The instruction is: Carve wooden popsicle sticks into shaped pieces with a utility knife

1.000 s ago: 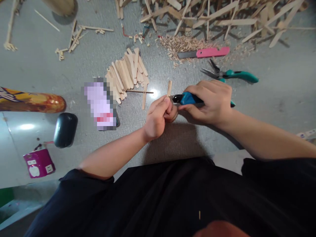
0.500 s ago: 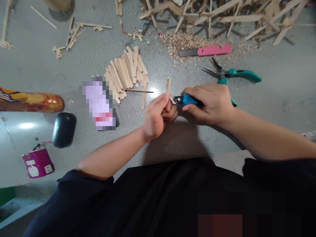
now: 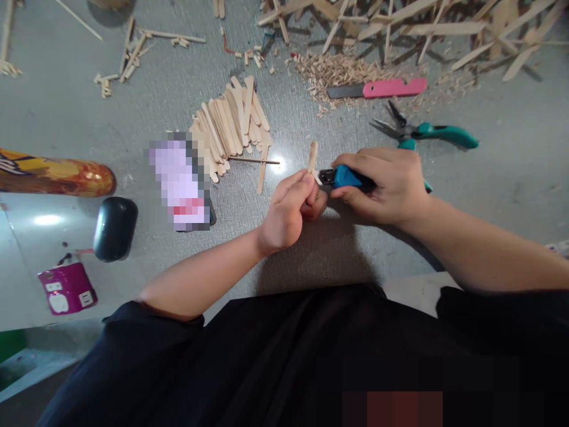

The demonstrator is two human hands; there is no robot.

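A popsicle stick (image 3: 313,155) stands up out of my left hand (image 3: 288,207), pinched between thumb and fingers; its lower end is hidden. My right hand (image 3: 382,187) is wrapped round a blue and black utility knife (image 3: 347,177). The knife's tip meets the stick just by my left thumb. Left of my hands lies a fanned pile of popsicle sticks (image 3: 226,124), with a thin dark rod (image 3: 253,160) resting across its lower edge. Teal-handled pliers (image 3: 444,133) lie open-jawed behind my right hand.
Wood shavings (image 3: 338,71) and a pink folding knife (image 3: 393,88) lie at the back. Behind them stands a lattice of joined sticks (image 3: 435,28). To the left are a phone (image 3: 180,184), a dark oval case (image 3: 115,228), a purple plug adapter (image 3: 66,289) and a snack tube (image 3: 53,172).
Both hands, with the stick and the knife, shift slightly right in view, as do the pliers and pink knife. The knife stays against the stick beside my left thumb.
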